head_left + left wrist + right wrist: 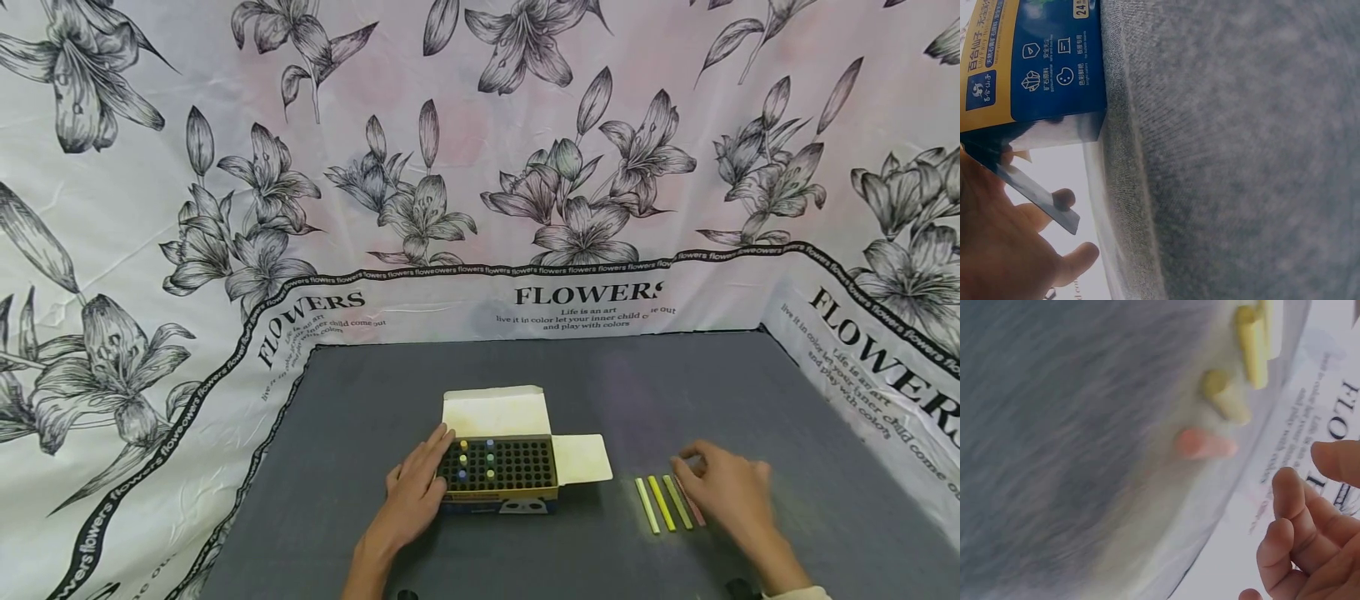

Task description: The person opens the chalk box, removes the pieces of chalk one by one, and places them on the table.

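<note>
A blue and yellow chalk box (pixel 498 506) lies with its lid flaps folded out. Its black tray of holes (pixel 525 467) has several chalk ends, yellow, blue and green, standing in the left part. My left hand (pixel 411 487) rests against the box's left side, fingers extended; the left wrist view shows a side flap (pixel 1041 199) by those fingers. To the right, my right hand (pixel 731 487) hovers over a pink chalk stick (pixel 1207 444), thumb and forefinger apart with nothing between them. Beside the pink one lie an olive stick (pixel 677 502), a yellow stick (pixel 662 502) and a pale stick (pixel 647 506).
The cream back flap (pixel 495 410) and right flap (pixel 582 458) spread out from the box onto the dark grey table (pixel 360 400). A flower-printed white cloth (pixel 450 304) hangs behind the table and along both sides. Small dark objects (pixel 407 595) show at the bottom edge.
</note>
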`<move>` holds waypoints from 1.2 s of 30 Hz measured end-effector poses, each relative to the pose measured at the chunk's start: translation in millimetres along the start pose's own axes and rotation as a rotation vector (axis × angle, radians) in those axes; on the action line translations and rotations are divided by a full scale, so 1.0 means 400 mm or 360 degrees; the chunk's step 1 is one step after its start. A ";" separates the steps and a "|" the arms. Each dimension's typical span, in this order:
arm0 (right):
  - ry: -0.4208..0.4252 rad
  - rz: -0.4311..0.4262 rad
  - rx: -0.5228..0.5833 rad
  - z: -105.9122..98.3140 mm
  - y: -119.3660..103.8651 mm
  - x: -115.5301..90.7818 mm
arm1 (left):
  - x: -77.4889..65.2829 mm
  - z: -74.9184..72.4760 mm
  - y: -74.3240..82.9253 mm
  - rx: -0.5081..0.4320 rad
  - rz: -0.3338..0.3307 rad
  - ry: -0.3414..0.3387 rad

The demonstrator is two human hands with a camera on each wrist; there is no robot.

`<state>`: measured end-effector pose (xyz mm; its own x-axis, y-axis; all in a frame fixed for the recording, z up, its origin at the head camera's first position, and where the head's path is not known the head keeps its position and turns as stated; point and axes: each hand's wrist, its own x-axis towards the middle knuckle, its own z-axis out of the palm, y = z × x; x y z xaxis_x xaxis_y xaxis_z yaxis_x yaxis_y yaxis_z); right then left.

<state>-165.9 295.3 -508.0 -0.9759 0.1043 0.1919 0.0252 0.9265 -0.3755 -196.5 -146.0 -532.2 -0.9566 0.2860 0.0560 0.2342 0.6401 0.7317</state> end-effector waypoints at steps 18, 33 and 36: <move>0.0737 -0.0538 0.0713 0.074 -0.227 0.023 | -0.002 -0.006 -0.001 -0.0003 0.0019 0.0001; 0.0619 -0.0927 0.0798 0.162 -0.380 0.045 | 0.002 0.007 0.002 0.0034 0.0046 0.0039; 0.0564 -0.0998 0.0765 0.176 -0.401 0.046 | 0.004 0.009 -0.001 0.0038 0.0051 0.0040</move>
<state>-203.1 123.1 -508.1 -0.6515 -0.1940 0.7334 -0.6677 0.6055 -0.4331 -197.3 -143.3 -535.0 -0.9525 0.2889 0.0967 0.2689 0.6477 0.7129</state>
